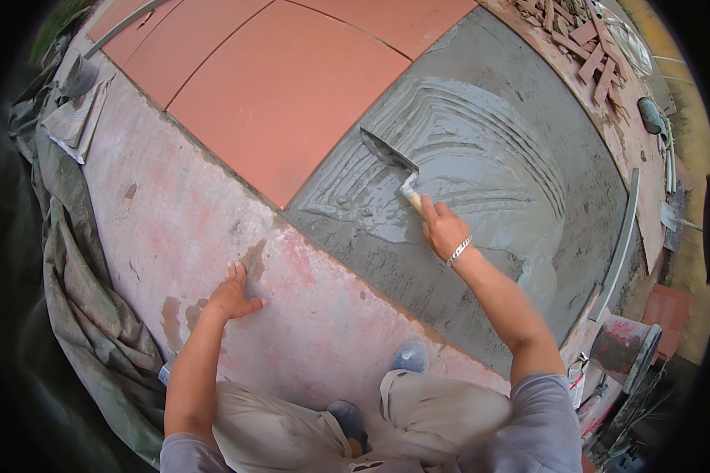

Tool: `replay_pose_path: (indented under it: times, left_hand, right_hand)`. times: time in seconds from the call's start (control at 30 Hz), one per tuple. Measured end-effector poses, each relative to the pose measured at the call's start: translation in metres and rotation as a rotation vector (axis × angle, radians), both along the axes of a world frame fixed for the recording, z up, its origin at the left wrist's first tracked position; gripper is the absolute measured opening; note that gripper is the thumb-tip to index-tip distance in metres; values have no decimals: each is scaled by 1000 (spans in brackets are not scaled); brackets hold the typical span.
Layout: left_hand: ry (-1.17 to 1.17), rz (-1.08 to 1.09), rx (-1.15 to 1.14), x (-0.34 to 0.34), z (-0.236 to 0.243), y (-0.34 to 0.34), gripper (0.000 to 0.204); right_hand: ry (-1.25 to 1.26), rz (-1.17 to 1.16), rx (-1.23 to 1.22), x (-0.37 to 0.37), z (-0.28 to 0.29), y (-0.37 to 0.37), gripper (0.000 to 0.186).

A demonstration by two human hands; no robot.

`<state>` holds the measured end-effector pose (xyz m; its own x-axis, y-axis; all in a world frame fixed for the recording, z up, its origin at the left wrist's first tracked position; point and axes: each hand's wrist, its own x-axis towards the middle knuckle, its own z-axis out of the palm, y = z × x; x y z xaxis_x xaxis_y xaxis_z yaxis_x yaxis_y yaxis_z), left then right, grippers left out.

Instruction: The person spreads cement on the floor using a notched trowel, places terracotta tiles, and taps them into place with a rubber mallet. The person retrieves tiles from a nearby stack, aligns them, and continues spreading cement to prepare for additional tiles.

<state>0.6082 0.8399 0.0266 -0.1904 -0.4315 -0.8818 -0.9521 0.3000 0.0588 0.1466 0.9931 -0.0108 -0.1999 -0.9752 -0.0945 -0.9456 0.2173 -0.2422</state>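
Two hands are working: right hand (443, 229) fingers gripping the stiff trowel (389, 151) handle in heavy wet mortar (481, 150), left hand (233, 296) pressing open on the floor (315, 315).

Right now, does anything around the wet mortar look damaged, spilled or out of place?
Nothing odd in the mortar bed: the right hand holds the trowel on it, the left hand rests on stained slab. Only a heap of broken tile pieces lies at the far edge.

Open wet mortar (481, 150) lies from 12 to 3 o'clock of the trowel (388, 150). Laid tiles (284, 87) border it at 10 o'clock. Tile scraps (580, 39) crowd 1 o'clock, and a metal strip (619, 244) fences 4 o'clock.
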Motion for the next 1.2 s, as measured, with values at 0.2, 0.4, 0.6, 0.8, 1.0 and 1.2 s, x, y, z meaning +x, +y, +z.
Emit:
replay_pose_path:
  times: [0.2, 0.4, 0.6, 0.8, 1.0, 1.2]
  left_hand:
    - [21, 37, 18, -1, 5, -2, 125]
    - [-16, 15, 16, -5, 4, 0, 124]
    - [-20, 16, 31, -7, 4, -2, 126]
    - [-64, -4, 45, -15, 7, -3, 125]
    - [-5, -14, 42, -7, 1, -4, 125]
    - [-16, -61, 26, -11, 3, -3, 123]
  right_hand:
    - [-74, 165, 32, 46, 9, 55, 54]
    - [-128, 270, 186, 54, 29, 102, 59]
    - [-90, 267, 50, 12, 27, 57, 49]
    - [-1, 373, 58, -3, 8, 4, 44]
    - [-2, 318, 191, -25, 24, 77, 44]
    - [10, 106, 286, -34, 42, 213, 46]
